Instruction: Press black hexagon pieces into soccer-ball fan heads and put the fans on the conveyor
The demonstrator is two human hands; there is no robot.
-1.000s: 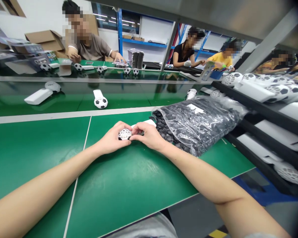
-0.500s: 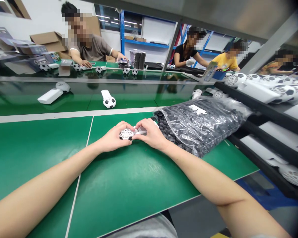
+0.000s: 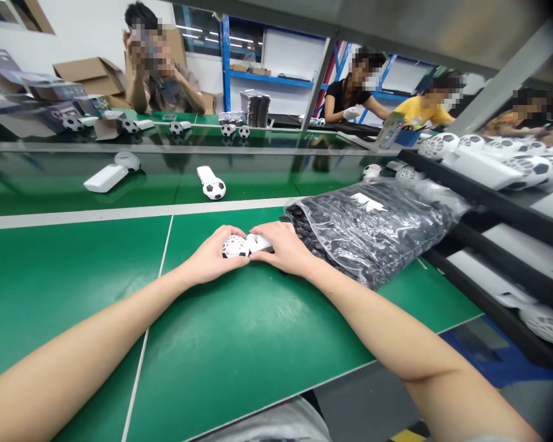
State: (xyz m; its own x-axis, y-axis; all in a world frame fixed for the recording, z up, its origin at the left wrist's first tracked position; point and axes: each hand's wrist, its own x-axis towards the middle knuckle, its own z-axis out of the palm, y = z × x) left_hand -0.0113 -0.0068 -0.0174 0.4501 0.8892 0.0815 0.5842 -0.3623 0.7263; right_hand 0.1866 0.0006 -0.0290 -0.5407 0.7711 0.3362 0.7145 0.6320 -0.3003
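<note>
Between my two hands is one white item with a round football-patterned head [image 3: 235, 247] and a white handle [image 3: 260, 243]. My left hand [image 3: 213, 256] is closed around the round head, thumb below and fingers above. The handle end is gripped by my right hand [image 3: 283, 247], which covers part of it. Just right of that hand, a clear plastic bag [image 3: 373, 227] lies on the green table [image 3: 221, 356], with small black pieces [image 3: 304, 230] at its open end.
Beyond the white strip, similar football items [image 3: 214, 188] lie on a green belt [image 3: 166, 184]. Black trays [image 3: 470, 245] of white parts stand at the right. Several people sit across, behind boxes [image 3: 87, 77] and more football items.
The items on the belt have shifted slightly right. My right hand has tilted a little, showing more of the handle. The person across at the left has raised both hands to the head.
</note>
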